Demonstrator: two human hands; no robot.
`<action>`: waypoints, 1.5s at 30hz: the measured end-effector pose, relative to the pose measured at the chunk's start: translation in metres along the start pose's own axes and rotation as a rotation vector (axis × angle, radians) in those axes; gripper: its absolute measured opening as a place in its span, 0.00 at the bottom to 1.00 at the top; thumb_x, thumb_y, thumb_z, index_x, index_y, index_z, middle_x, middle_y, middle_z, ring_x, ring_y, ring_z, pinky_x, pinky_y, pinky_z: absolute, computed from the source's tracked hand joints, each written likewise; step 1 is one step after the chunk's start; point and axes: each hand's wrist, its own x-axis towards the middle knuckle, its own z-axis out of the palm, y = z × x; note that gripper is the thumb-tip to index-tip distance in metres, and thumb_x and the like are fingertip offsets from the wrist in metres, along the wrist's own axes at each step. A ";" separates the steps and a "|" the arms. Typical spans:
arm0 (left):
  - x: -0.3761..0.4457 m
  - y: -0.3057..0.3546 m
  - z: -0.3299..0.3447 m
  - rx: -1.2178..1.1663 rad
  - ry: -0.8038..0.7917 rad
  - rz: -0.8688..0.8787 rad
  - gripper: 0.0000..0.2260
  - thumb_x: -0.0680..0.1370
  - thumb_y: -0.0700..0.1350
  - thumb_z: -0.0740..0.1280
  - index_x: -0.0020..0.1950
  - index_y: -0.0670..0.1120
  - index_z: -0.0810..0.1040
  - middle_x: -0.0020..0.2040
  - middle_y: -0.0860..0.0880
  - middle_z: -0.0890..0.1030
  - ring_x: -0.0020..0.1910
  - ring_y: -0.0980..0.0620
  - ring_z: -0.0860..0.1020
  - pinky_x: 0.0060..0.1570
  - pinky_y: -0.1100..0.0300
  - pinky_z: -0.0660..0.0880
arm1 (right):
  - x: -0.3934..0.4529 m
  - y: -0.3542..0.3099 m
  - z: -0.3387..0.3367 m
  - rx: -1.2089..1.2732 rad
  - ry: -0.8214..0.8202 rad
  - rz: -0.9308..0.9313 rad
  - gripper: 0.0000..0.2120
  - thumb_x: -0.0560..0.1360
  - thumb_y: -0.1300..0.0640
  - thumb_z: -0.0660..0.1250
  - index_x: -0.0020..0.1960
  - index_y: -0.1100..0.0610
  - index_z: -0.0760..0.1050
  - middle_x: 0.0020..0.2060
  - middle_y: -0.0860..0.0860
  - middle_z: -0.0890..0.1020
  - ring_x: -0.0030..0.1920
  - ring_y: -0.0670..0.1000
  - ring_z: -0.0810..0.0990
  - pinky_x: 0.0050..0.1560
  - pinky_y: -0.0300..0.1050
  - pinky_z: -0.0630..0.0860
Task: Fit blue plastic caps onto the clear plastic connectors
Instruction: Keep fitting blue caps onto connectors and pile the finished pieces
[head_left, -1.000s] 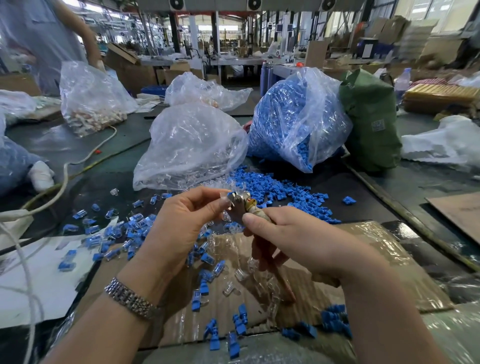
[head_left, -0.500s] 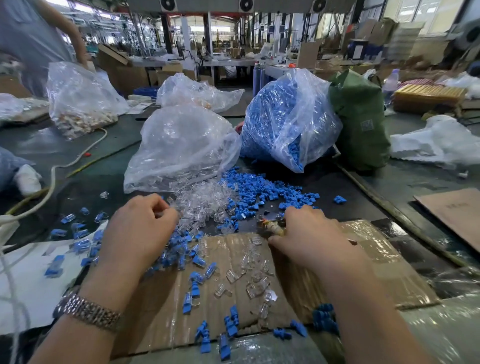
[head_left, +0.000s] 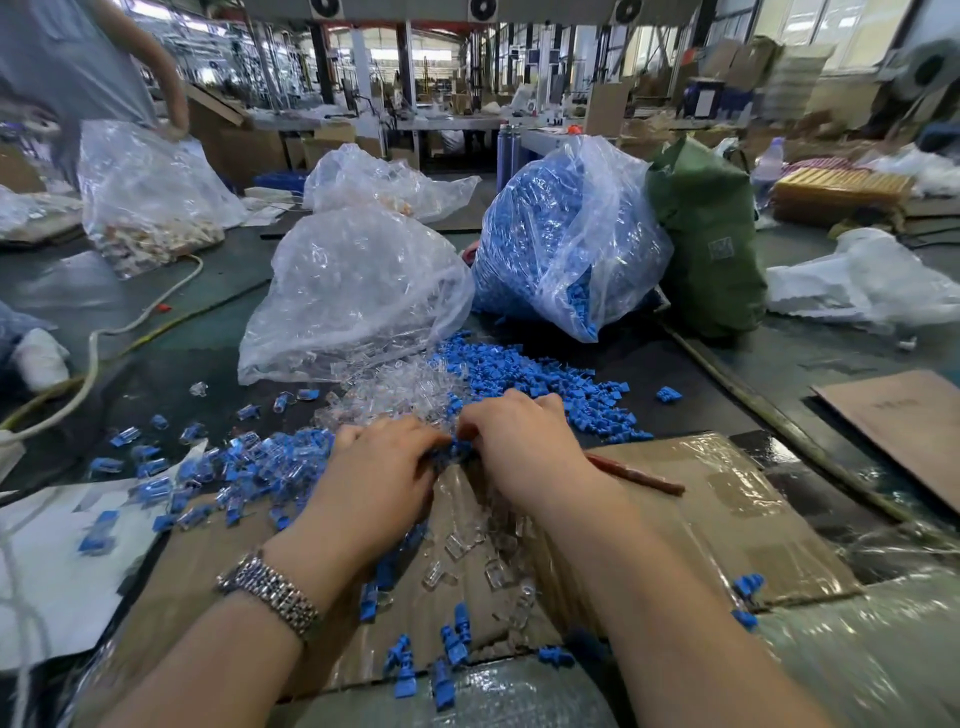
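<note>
Loose clear plastic connectors (head_left: 395, 395) lie heaped in front of me, with a spread of blue plastic caps (head_left: 545, 384) to their right. My left hand (head_left: 384, 467) and my right hand (head_left: 519, 441) are down at the near edge of these heaps, knuckles up and fingers curled. They meet over a small clump of blue pieces (head_left: 451, 453), which my left thumb and fingers pinch. A brown-handled tool (head_left: 639, 475) sticks out from under my right palm. More clear connectors (head_left: 493, 551) lie on the taped cardboard (head_left: 727, 519) under my wrists.
Capped connectors (head_left: 260, 462) lie piled to the left. Behind stand a clear bag of connectors (head_left: 353, 291), a bag of blue caps (head_left: 561, 234) and a green sack (head_left: 711, 234). A white cable (head_left: 93, 353) and white paper (head_left: 52, 571) are left. Another person (head_left: 62, 62) stands far left.
Both hands dropped from chest height, where they worked a piece on the tool's tip, to the table. They then moved together at the heap's near edge.
</note>
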 end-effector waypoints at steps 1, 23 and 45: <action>0.000 0.000 0.001 -0.005 0.002 0.001 0.15 0.83 0.49 0.62 0.69 0.59 0.75 0.63 0.58 0.78 0.64 0.55 0.73 0.63 0.52 0.63 | 0.002 0.000 0.001 0.011 -0.012 0.002 0.14 0.81 0.62 0.58 0.57 0.47 0.78 0.53 0.49 0.80 0.61 0.56 0.73 0.63 0.57 0.63; -0.010 0.002 -0.011 -0.268 -0.005 0.110 0.10 0.79 0.48 0.70 0.59 0.57 0.80 0.54 0.59 0.76 0.55 0.60 0.74 0.59 0.58 0.73 | -0.002 0.032 -0.004 0.514 0.264 0.008 0.01 0.77 0.58 0.72 0.49 0.53 0.80 0.42 0.45 0.82 0.44 0.46 0.79 0.48 0.39 0.73; -0.005 0.021 0.002 -0.368 -0.055 0.120 0.06 0.77 0.51 0.73 0.52 0.60 0.83 0.48 0.61 0.80 0.47 0.64 0.78 0.56 0.59 0.78 | -0.005 0.032 -0.009 0.548 0.324 0.059 0.06 0.80 0.56 0.69 0.56 0.52 0.80 0.52 0.50 0.80 0.52 0.50 0.81 0.58 0.51 0.79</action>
